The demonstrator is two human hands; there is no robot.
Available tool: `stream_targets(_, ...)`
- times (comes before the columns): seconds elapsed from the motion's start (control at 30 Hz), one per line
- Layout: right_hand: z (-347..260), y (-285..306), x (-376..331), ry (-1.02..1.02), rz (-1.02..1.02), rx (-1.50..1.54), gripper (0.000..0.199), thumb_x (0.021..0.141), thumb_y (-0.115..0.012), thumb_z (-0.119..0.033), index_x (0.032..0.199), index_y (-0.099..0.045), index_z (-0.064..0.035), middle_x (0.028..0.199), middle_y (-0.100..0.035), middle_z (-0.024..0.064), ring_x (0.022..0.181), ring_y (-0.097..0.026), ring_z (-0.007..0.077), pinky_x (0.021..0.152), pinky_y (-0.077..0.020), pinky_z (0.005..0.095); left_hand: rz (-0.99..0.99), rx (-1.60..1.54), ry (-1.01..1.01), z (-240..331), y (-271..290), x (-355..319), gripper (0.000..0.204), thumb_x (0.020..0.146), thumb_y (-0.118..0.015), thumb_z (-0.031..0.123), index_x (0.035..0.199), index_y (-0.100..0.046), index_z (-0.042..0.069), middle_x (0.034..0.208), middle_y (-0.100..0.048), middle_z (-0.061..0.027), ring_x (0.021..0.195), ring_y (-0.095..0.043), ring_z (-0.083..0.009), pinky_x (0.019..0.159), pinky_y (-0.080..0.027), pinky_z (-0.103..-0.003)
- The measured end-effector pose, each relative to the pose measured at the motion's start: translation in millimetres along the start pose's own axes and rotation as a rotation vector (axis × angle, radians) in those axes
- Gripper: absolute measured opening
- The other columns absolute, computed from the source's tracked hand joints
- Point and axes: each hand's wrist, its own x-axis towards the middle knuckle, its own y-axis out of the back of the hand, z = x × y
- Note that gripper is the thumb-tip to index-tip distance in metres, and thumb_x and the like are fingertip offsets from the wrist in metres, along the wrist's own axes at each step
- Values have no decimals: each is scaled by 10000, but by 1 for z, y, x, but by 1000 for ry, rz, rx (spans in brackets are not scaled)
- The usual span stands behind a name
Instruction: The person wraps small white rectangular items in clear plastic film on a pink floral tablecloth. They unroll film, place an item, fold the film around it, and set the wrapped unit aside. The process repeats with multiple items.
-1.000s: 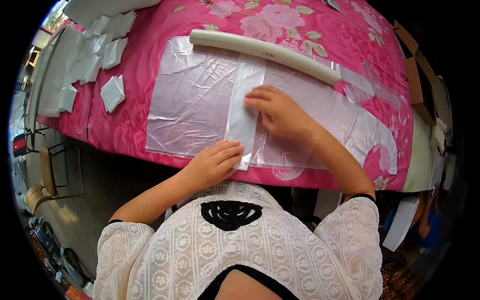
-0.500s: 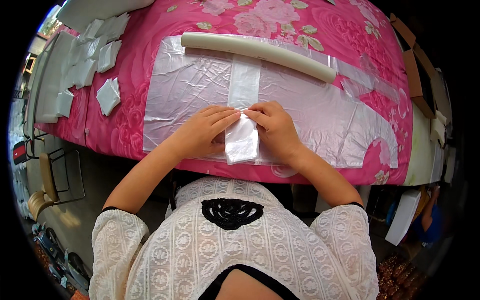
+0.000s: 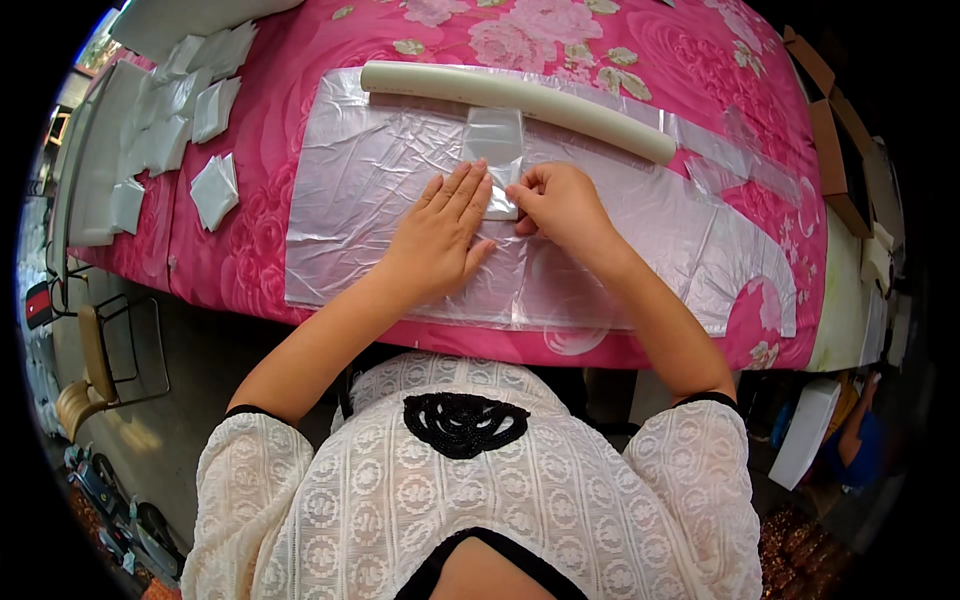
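A folded piece of thin, clear-white plastic film (image 3: pixel 494 135) lies on a wide, wrinkled plastic sheet (image 3: pixel 345 190) with a curved cutout at its right end. My left hand (image 3: pixel 437 232) rests flat, fingers stretched out, its fingertips on the left side of the folded film. At the film's lower right corner, my right hand (image 3: pixel 563 206) is closed, thumb and forefinger pinching the edge. Beyond both hands, a long cream tube (image 3: pixel 520 101) lies across the top of the sheet.
Several folded white plastic packets (image 3: pixel 214 192) are spread at the table's left side. A pink flowered cloth (image 3: pixel 680 60) covers the table. Open cardboard boxes (image 3: pixel 840 165) stand along the right edge. A chair (image 3: pixel 95 360) is at lower left; another person's arm (image 3: pixel 855 425) shows at lower right.
The film's near part, which hung toward me, has been folded away over the far part. Both hands moved farther from me; the left flattened out on the film.
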Motion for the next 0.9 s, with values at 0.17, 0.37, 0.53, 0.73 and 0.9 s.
stream_targets(0.17, 15, -8, 0, 882, 569, -727, 353, 747, -661, -120, 1067, -587, 10, 1049, -605, 148, 1004, -579, 272, 832, -482, 352, -19, 11, -20, -1, 15, 11, 633, 806, -570, 287, 1293, -377, -68, 1352, -394, -215, 1267, -369, -326, 1052, -281, -408)
stream_targets(0.37, 31, 7, 24, 1078, 217, -712, 385, 704, -580, 2, 1088, -586, -8, 1147, -577, 138, 1079, -534, 297, 926, -441, 370, 72, 34, -66, -10, 15, 27, 507, 682, -588, 103, 1158, -510, -56, 1199, -540, -182, 1098, -527, -292, 929, -411, -374)
stream_targets(0.53, 24, 15, 22, 1051, 129, -599, 455, 642, -557, 91, 1078, -602, -29, 1098, -601, 124, 997, -563, 294, 872, -464, 359, 32, -16, -119, -21, 16, 30, 440, 636, -580, 24, 1074, -577, -14, 1057, -628, -140, 958, -606, -282, 834, -469, -367)
stream_targets(0.73, 36, -8, -21, 1024, 27, -389, 334, 635, -621, 52, 948, -658, -59, 942, -647, 76, 871, -592, 264, 759, -494, 350, 148, -240, -179, -4, 25, -16, 467, 625, -625, 27, 1090, -585, 30, 1022, -636, -144, 899, -623, -274, 772, -476, -362)
stream_targets(0.9, 33, -9, -20, 687, 100, -214, 122, 745, -638, -67, 858, -670, -34, 764, -644, 84, 699, -608, 212, 644, -487, 319, 9, -294, 150, 3, 27, -16, 393, 762, -622, 71, 1147, -558, 22, 889, -661, -130, 764, -636, -249, 669, -481, -314)
